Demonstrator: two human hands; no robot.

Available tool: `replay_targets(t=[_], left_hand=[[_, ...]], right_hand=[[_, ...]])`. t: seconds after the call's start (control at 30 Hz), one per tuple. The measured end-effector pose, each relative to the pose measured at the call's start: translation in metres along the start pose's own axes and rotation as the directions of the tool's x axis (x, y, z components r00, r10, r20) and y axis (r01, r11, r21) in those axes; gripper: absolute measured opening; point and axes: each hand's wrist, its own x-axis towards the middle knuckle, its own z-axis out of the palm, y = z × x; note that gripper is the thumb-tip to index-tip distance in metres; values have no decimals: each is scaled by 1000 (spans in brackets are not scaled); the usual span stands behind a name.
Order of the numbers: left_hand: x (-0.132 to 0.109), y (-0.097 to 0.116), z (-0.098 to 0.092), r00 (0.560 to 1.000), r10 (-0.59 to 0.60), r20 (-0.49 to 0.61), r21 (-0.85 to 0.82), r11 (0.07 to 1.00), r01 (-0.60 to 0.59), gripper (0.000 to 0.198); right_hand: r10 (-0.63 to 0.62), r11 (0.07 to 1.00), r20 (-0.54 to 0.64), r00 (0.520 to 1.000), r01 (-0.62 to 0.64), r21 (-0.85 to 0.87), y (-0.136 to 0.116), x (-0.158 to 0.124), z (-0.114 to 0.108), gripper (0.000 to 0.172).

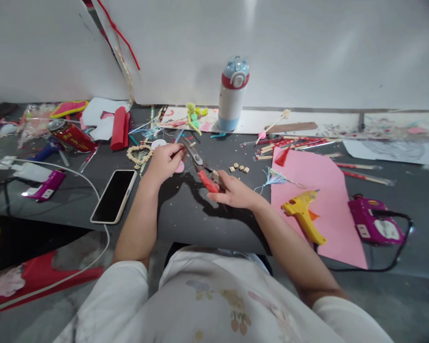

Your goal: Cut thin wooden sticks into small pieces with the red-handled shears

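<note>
My right hand (232,189) is closed around the red handles of a pair of pliers (204,177). The metal jaws point away from me, up and to the left. My left hand (165,163) pinches beside the jaws, its fingertips largely covering what it holds. The pale end of a thin wooden stick (192,144) shows just past the jaws. Under the left hand, a pink round piece (179,167) lies partly hidden. Several small cut wooden bits (239,167) sit to the right of the pliers. Left of my left hand is a heart-shaped beaded ring (139,155).
A phone (114,196) lies at left, near a red can (71,135). A bottle (233,95) stands at the back. At right, a yellow glue gun (303,214) rests on pink paper (318,174), beside wrapped chopsticks (293,144) and a purple power strip (373,221) with a black cable.
</note>
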Motion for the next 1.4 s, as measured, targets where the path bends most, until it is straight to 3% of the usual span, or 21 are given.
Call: replay_targets(t=[0.1, 0.23, 0.37, 0.47, 0.57, 1.03, 1.2, 1.3, 1.4], left_hand=[[-2, -5, 6, 983, 146, -110, 218, 968, -120, 19], [-2, -8, 8, 972, 211, -104, 204, 961, -186, 24], [1, -2, 2, 991, 93, -94, 13, 996, -92, 30], [2, 1, -2, 1000, -22, -9, -145, 989, 21, 30], [2, 1, -6, 995, -64, 70, -224, 971, 78, 30], [2, 5, -9, 987, -120, 103, -240, 960, 142, 29], [2, 2, -3, 993, -89, 71, -131, 987, 98, 28], [-1, 2, 8, 998, -47, -44, 75, 996, 51, 17], [-4, 0, 17, 994, 39, -102, 256, 967, -12, 23]], right_hand=[[12, 998, -12, 1000, -11, 60, 0, 0, 2, 46], [39, 996, -12, 999, -38, 83, -1, 0, 4, 48], [48, 996, -14, 999, -46, 81, -3, 0, 5, 51], [47, 998, -17, 999, -46, 53, -3, 1, 4, 53], [40, 999, -21, 999, -39, 34, -2, 1, 4, 54], [-36, 999, 15, 999, 36, 22, 0, 0, 3, 47], [0, 1000, 4, 1000, 0, 5, -1, 1, 2, 47], [40, 999, -45, 998, -40, 3, -1, 2, 5, 47], [72, 997, -69, 995, -71, 18, -2, 2, 6, 47]])
